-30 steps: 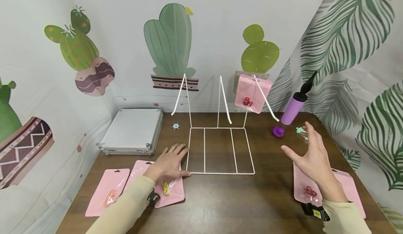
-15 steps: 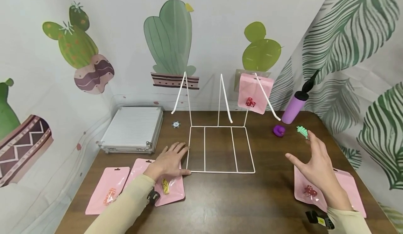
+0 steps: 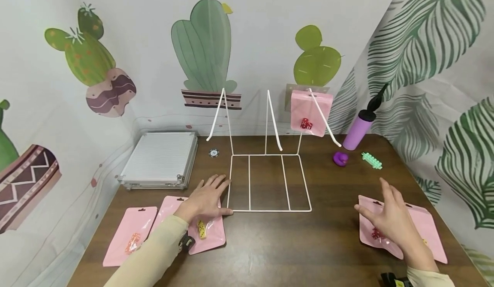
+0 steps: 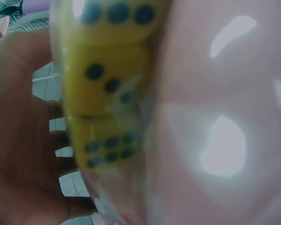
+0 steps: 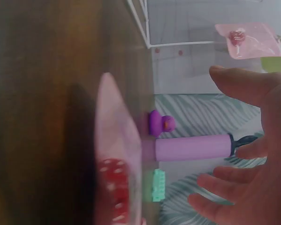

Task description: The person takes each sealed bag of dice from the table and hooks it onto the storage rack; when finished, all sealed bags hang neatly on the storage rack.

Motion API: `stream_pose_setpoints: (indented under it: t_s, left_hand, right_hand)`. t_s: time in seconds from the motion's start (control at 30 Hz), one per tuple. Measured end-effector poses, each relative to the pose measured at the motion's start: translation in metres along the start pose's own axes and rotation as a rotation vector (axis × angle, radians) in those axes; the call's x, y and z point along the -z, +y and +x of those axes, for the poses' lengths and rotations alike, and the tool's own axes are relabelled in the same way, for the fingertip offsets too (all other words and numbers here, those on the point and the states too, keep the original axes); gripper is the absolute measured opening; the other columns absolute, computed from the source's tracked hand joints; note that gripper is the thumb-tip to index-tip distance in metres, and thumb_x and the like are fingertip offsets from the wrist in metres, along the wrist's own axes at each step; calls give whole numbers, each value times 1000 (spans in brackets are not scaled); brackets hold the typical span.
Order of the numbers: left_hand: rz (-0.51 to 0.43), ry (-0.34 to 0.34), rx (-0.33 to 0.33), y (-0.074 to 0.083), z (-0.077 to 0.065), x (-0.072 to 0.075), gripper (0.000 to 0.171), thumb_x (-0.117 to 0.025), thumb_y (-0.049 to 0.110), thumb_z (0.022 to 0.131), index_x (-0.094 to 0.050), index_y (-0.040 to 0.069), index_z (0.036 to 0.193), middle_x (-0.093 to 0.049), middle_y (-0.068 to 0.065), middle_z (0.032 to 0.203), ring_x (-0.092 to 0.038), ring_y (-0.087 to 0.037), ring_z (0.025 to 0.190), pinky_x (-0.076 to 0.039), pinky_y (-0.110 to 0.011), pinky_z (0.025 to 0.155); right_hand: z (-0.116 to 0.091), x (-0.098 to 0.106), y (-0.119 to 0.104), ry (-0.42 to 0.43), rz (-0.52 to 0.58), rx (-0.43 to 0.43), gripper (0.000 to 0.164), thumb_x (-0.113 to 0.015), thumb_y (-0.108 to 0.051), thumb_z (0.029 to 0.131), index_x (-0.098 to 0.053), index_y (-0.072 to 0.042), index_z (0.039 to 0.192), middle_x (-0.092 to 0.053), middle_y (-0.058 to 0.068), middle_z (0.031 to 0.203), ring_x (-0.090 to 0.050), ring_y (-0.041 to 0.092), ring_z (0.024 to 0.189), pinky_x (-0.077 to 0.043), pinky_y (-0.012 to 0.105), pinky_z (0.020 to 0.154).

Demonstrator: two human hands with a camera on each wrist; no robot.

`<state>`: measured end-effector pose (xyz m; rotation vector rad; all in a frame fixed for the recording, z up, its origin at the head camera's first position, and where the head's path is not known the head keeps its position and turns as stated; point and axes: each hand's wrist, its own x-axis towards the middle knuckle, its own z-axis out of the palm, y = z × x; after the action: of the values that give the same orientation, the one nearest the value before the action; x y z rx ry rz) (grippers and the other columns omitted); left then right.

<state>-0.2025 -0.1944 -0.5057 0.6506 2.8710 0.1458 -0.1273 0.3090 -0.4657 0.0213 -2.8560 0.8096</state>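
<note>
My left hand has its fingers spread at the front left corner of a white wire display rack, the thumb touching its front bar. Beneath that hand lies a pink zip bag with yellow dice, partly hidden by hand and forearm; the left wrist view shows these dice close up. My right hand hovers with parted fingers over a pink bag holding red dice, with nothing in its grasp. Another pink bag lies beside it. From the rack's right hook hangs a pink bag with red dice.
A silver case stands at the back left, near a poker chip. At far left lies a pink bag with orange dice. A purple duck, a purple hand pump and a mint-green toy occupy the back right.
My right hand has drawn back toward the front edge, uncovering the mint-green toy and the top of the bag below. My left hand has stayed in place.
</note>
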Motion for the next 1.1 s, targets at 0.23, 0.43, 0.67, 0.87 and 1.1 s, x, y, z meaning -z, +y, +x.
stream_pose_setpoints:
  t_s: [0.23, 0.43, 0.67, 0.87, 1.1]
  left_hand:
    - [-2, 12, -8, 0, -1, 1, 102, -62, 77, 73, -31, 21, 153, -28, -8, 159, -24, -33, 146, -27, -64, 112]
    - [4, 10, -8, -1, -1, 1, 103, -62, 77, 73, -30, 21, 153, -28, -8, 159, -24, -33, 146, -26, -64, 112]
    - [2, 1, -11, 0, 0, 1, 102, -63, 76, 73, -30, 20, 153, -27, -9, 159, -24, -34, 146, -27, -64, 112]
    - [2, 0, -11, 0, 0, 1, 102, -62, 76, 74, -31, 20, 153, -27, -9, 159, -24, -35, 146, -27, -64, 111]
    - [2, -2, -7, 0, 0, 1, 102, -63, 76, 73, -31, 20, 153, -27, -9, 159, -24, -34, 146, -27, -64, 112]
  right_hand:
    - [-5, -6, 10, -16, -29, -2, 110, -77, -44, 80, -10, 3, 154, -24, 48, 139, -29, 67, 121, -27, 77, 94]
    - [-7, -7, 14, -29, -55, -7, 111, -78, -45, 78, -14, 9, 151, -27, 51, 135, -30, 67, 119, -28, 76, 93]
    - [-11, -7, 20, -32, -95, -15, 108, -81, -44, 75, -24, 16, 144, -36, 51, 126, -37, 65, 111, -33, 73, 89]
    - [-10, -4, 27, -90, -152, -65, 106, -79, -47, 76, -26, 18, 140, -37, 52, 123, -38, 67, 108, -34, 73, 89]
    - [-8, -2, 31, -169, -171, -142, 109, -75, -53, 78, -22, 19, 140, -30, 55, 126, -29, 69, 113, -28, 75, 92]
